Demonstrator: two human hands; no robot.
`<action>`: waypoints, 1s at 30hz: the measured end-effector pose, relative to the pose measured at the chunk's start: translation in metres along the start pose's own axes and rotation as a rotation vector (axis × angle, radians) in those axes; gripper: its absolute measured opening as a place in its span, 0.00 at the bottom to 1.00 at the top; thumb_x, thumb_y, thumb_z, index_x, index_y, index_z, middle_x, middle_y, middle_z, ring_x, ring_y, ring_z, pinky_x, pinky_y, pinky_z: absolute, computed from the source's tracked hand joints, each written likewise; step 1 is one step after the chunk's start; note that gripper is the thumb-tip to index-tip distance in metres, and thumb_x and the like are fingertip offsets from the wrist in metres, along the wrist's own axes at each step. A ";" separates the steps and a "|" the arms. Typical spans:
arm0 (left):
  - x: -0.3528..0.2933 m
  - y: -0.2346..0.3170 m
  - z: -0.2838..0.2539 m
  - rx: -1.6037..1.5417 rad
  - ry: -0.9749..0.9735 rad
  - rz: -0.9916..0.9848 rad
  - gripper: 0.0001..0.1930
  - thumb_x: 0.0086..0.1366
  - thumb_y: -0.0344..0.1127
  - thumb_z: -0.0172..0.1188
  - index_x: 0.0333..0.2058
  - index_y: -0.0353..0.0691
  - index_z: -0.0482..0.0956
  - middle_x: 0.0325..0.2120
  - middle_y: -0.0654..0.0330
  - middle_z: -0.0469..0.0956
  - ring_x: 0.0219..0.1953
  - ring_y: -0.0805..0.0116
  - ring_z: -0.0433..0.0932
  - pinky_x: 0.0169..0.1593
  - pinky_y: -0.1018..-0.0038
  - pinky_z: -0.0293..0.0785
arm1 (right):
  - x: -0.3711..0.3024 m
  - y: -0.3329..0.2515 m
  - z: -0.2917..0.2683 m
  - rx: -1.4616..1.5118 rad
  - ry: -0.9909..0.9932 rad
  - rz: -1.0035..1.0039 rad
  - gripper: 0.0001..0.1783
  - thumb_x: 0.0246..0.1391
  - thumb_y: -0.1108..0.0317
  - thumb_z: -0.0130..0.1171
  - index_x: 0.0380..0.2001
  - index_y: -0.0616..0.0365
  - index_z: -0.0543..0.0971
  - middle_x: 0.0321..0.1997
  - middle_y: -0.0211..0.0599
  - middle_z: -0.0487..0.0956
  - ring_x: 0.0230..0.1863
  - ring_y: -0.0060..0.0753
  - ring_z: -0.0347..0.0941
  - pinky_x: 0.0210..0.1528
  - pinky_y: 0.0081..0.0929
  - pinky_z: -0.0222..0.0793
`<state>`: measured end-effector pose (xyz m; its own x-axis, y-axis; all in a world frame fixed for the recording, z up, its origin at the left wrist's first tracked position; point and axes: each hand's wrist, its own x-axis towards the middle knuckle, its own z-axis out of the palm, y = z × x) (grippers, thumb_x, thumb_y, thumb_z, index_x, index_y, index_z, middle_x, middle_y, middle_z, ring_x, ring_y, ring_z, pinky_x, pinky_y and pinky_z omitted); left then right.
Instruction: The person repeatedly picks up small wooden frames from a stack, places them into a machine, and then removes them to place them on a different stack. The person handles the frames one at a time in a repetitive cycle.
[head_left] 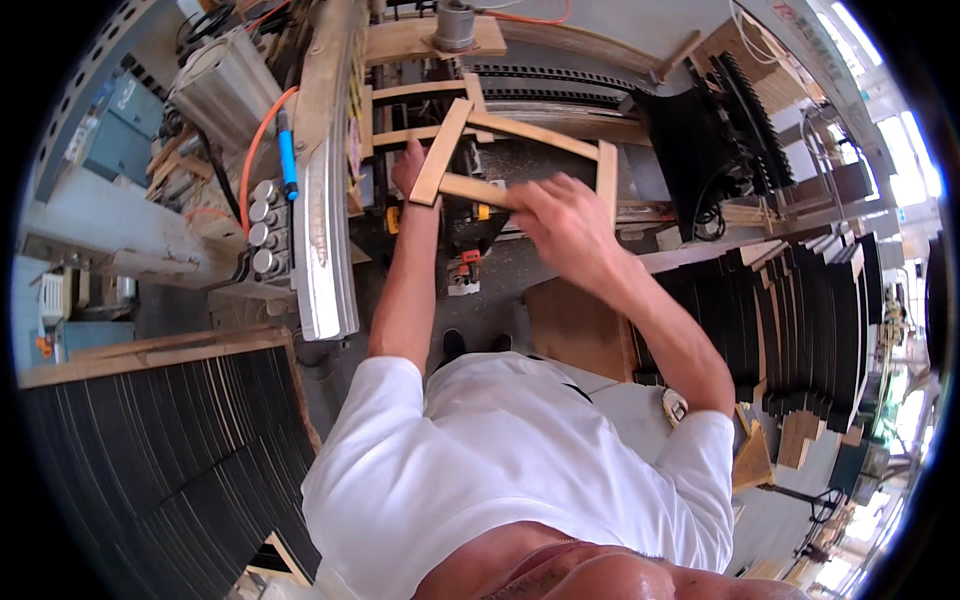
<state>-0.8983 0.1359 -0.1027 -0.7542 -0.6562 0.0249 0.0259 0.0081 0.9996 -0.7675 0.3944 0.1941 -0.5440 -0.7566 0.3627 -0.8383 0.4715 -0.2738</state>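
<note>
My right hand (568, 222) is closed around the near rail of a pale rectangular wooden frame (443, 152). The frame is held up at a slant over the machine. Beneath and beyond its left end, more pale wooden strips (420, 92) lie in the machine, seemingly as a second frame. My left hand (407, 168) reaches in beside those strips, to the left of the held frame. Its fingers are small and partly hidden, so what they touch does not show clearly.
A metal machine beam (325, 200) runs along the left, with a blue air gun (287, 155) on an orange hose. Stacked dark-faced strips stand at left (150, 470) and right (790, 320). Ahead on the right lies a black cable chain (750, 120).
</note>
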 end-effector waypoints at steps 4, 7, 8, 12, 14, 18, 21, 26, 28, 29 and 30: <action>-0.100 0.066 0.014 -0.676 -0.028 -0.404 0.15 0.69 0.37 0.52 0.51 0.38 0.68 0.48 0.57 0.74 0.51 0.58 0.75 0.50 0.63 0.76 | 0.025 0.080 0.068 -0.007 0.031 -0.049 0.10 0.47 0.69 0.61 0.35 0.55 0.76 0.32 0.38 0.80 0.38 0.45 0.73 0.44 0.39 0.67; -0.114 0.065 -0.007 -0.783 -0.098 -0.364 0.14 0.68 0.31 0.48 0.51 0.38 0.68 0.47 0.57 0.74 0.52 0.60 0.74 0.56 0.61 0.70 | 0.062 0.090 0.111 0.050 0.046 -0.175 0.11 0.45 0.66 0.64 0.33 0.55 0.76 0.34 0.38 0.80 0.40 0.44 0.74 0.45 0.39 0.68; -0.115 0.067 -0.010 -0.816 -0.122 -0.358 0.14 0.68 0.30 0.48 0.51 0.38 0.69 0.47 0.57 0.74 0.52 0.60 0.74 0.57 0.61 0.69 | 0.069 0.096 0.123 0.034 0.028 -0.199 0.12 0.45 0.66 0.64 0.33 0.55 0.76 0.34 0.38 0.80 0.41 0.44 0.74 0.45 0.39 0.68; -0.107 0.072 -0.018 -0.948 -0.184 -0.303 0.14 0.65 0.26 0.48 0.50 0.39 0.69 0.47 0.57 0.74 0.50 0.61 0.74 0.59 0.60 0.68 | 0.083 0.113 0.154 0.039 0.021 -0.249 0.15 0.43 0.65 0.65 0.35 0.55 0.73 0.33 0.39 0.79 0.41 0.45 0.75 0.44 0.40 0.68; -0.100 0.069 -0.019 -1.015 -0.194 -0.300 0.16 0.65 0.26 0.50 0.51 0.39 0.68 0.48 0.57 0.73 0.52 0.61 0.72 0.59 0.59 0.66 | 0.087 0.118 0.159 0.049 -0.035 -0.225 0.16 0.44 0.66 0.65 0.36 0.54 0.73 0.32 0.40 0.79 0.40 0.46 0.76 0.44 0.41 0.68; -0.100 0.064 -0.010 -1.049 -0.056 -0.324 0.16 0.67 0.29 0.51 0.53 0.40 0.67 0.50 0.57 0.73 0.54 0.61 0.71 0.61 0.59 0.64 | 0.099 0.127 0.166 0.046 -0.055 -0.228 0.13 0.46 0.67 0.63 0.35 0.54 0.72 0.31 0.40 0.79 0.39 0.46 0.75 0.44 0.41 0.68; -0.127 0.069 -0.011 -0.967 -0.003 -0.362 0.17 0.70 0.29 0.49 0.56 0.41 0.65 0.53 0.58 0.71 0.58 0.60 0.69 0.64 0.59 0.62 | 0.125 0.148 0.174 0.068 -0.037 -0.226 0.13 0.45 0.69 0.63 0.35 0.56 0.72 0.30 0.43 0.79 0.39 0.49 0.75 0.45 0.43 0.67; -0.220 0.089 -0.034 -0.934 0.005 -0.434 0.20 0.69 0.25 0.48 0.60 0.40 0.64 0.56 0.57 0.70 0.63 0.59 0.65 0.65 0.60 0.62 | 0.164 0.185 0.202 0.090 -0.039 -0.160 0.13 0.47 0.71 0.61 0.37 0.57 0.72 0.34 0.44 0.80 0.43 0.51 0.75 0.47 0.44 0.66; -0.259 0.103 -0.047 -0.888 0.042 -0.492 0.21 0.69 0.24 0.48 0.60 0.39 0.64 0.55 0.56 0.70 0.63 0.57 0.66 0.65 0.60 0.62 | 0.173 0.192 0.208 0.101 -0.064 -0.131 0.13 0.47 0.71 0.61 0.37 0.57 0.73 0.35 0.44 0.80 0.43 0.51 0.75 0.47 0.45 0.66; -0.276 0.103 -0.055 -0.880 0.032 -0.489 0.21 0.69 0.23 0.47 0.59 0.39 0.63 0.56 0.56 0.69 0.62 0.57 0.66 0.64 0.60 0.64 | 0.176 0.194 0.208 0.117 -0.073 -0.122 0.13 0.47 0.71 0.61 0.37 0.57 0.73 0.35 0.44 0.80 0.43 0.51 0.75 0.48 0.45 0.66; -0.292 0.104 -0.064 -0.870 0.026 -0.492 0.21 0.69 0.22 0.46 0.59 0.38 0.63 0.57 0.55 0.68 0.62 0.57 0.67 0.63 0.61 0.66 | 0.177 0.194 0.210 0.138 -0.085 -0.109 0.13 0.47 0.71 0.60 0.38 0.57 0.74 0.35 0.44 0.80 0.43 0.51 0.75 0.48 0.45 0.66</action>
<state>-0.6331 0.2801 -0.0072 -0.7961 -0.4544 -0.3997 0.1939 -0.8172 0.5428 -1.0183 0.2571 0.0185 -0.4403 -0.8383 0.3216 -0.8761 0.3226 -0.3583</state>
